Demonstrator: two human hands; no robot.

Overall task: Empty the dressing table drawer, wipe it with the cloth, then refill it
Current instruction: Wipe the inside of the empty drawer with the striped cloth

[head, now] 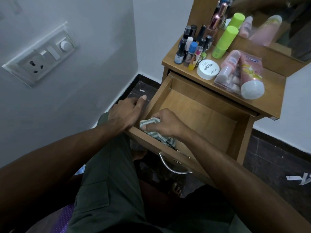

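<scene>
The wooden drawer (198, 105) of the dressing table stands pulled out, its bottom bare. My right hand (165, 122) grips a green-and-white striped cloth (149, 122) in the drawer's near left corner, against the front panel. My left hand (127, 111) holds the drawer's left front corner, thumb stretched along the outside of the left wall. On the table top (269, 98) stand several nail polish bottles (193, 46), a white round tub (208, 69), a green bottle (224, 42), pink tubes (250, 76) and a clear pouch (227, 79).
A metal handle (170, 166) hangs on the drawer front. A mirror (272, 22) rises behind the table top. A wall with a socket and switch plate (42, 56) is close on the left. Dark floor (276, 158) with paper scraps (299, 178) lies below. My knees are under the drawer.
</scene>
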